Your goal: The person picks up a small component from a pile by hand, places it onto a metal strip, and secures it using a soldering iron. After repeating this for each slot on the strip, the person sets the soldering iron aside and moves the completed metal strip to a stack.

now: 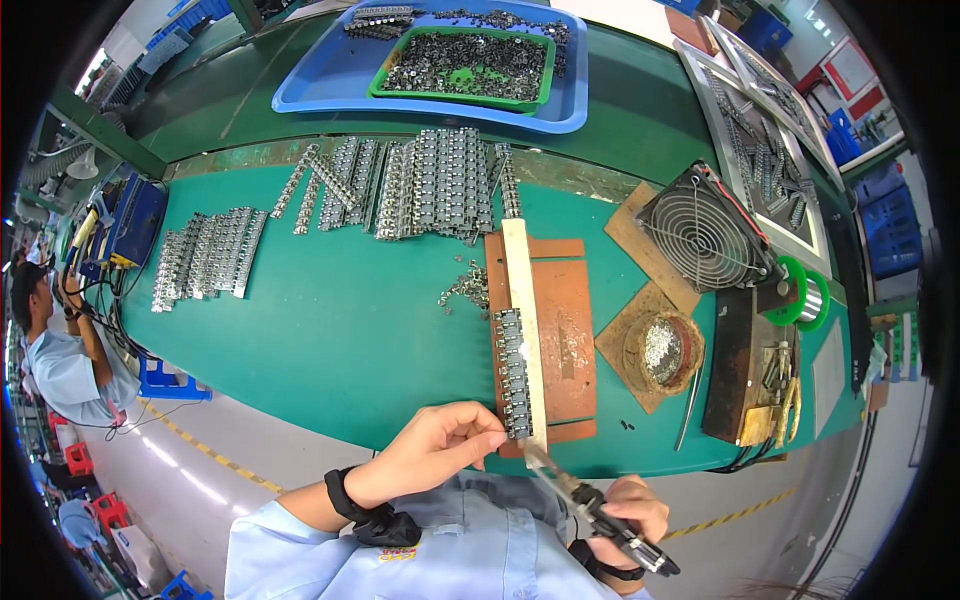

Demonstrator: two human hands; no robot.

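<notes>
A strip of small black-and-metal parts (pixel 512 370) lies along a pale wooden bar (pixel 522 300) on a reddish-brown board (pixel 565 340). At the near end of this strip is my left hand (pixel 440 450), its thumb and forefinger pinched together; whatever is between them is too small to make out. My right hand (pixel 625 515) grips a black and silver pen-like tool (pixel 600 510), partly blurred. The tool's metal tip points up and left to the strip's near end, close to my left fingertips. Loose small metal parts (pixel 465 287) lie left of the board.
Rows of metal strips (pixel 435 185) cover the back of the green table (pixel 350 340). Beyond is a blue tray (pixel 330 90) with a green tray (pixel 465 100) of small parts. To the right are a fan (pixel 700 235), a round pot (pixel 665 350) and a solder spool (pixel 810 300). Another person (pixel 70 350) sits left.
</notes>
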